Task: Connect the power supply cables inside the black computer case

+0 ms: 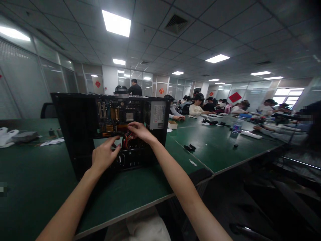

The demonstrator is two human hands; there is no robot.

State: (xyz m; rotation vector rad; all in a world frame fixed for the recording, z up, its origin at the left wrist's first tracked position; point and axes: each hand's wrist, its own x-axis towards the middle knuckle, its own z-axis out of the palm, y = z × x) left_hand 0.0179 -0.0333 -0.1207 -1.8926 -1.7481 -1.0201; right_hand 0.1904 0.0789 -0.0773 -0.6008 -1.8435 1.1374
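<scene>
Spreading across the lower half of the view, the green table bears an open black computer case standing at about ten o'clock from centre, its side off to show a motherboard and a grey power supply. The right hand curls over a bundle of red and yellow cables, though whether it actually pinches them cannot be told. The left hand, at seven o'clock from the cables, is loosely open with a finger at the case edge; the lower bays are too dark to read.
</scene>
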